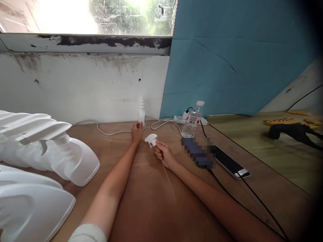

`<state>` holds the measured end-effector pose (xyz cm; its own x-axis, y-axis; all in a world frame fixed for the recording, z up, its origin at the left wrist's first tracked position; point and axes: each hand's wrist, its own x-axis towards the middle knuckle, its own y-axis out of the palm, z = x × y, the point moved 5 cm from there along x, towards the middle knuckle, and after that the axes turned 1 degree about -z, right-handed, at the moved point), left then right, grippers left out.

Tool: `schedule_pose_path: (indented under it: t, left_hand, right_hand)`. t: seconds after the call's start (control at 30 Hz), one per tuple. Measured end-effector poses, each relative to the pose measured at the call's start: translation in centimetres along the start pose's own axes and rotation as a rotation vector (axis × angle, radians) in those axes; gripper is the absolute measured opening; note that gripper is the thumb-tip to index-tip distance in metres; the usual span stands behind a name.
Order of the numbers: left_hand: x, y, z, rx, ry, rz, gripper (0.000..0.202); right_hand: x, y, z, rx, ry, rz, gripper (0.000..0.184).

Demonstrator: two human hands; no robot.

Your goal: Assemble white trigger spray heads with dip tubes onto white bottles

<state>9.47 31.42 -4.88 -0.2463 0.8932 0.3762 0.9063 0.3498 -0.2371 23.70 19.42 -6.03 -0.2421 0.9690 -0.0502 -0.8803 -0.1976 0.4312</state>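
A white trigger spray head (151, 138) is gripped in the closed fingers of my right hand (165, 156), its nozzle pointing left. Its thin clear dip tube (168, 179) slants down and toward me below the hand. Farther out, near the wall, my left hand (137, 133) has its fingers closed at the lower part of a slim white bottle (141, 112) with a ringed, narrow top. That bottle stands upright and apart from the spray head.
Several large white plastic bottles (83, 161) lie along the left of the wooden table (143, 208). To the right are a clear water bottle (191, 122), a blurred dark object (198, 153), a black power bank (229, 161) and cables. A white cable (113, 133) runs along the wall.
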Motion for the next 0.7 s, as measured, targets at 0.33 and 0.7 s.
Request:
schedule_pose_path:
  t: [0.33, 0.7]
  left_hand:
    - [-6.6, -3.7, -0.2, -0.444, -0.104, 0.280, 0.051]
    - [-6.7, -4.5, 0.7, -0.636, -0.312, 0.232, 0.049]
  right_hand:
    - [0.8, 0.7, -0.3, -0.755, -0.279, -0.074, 0.049]
    - [-0.3, -3.8, 3.5, -1.656, -0.387, -0.215, 0.026]
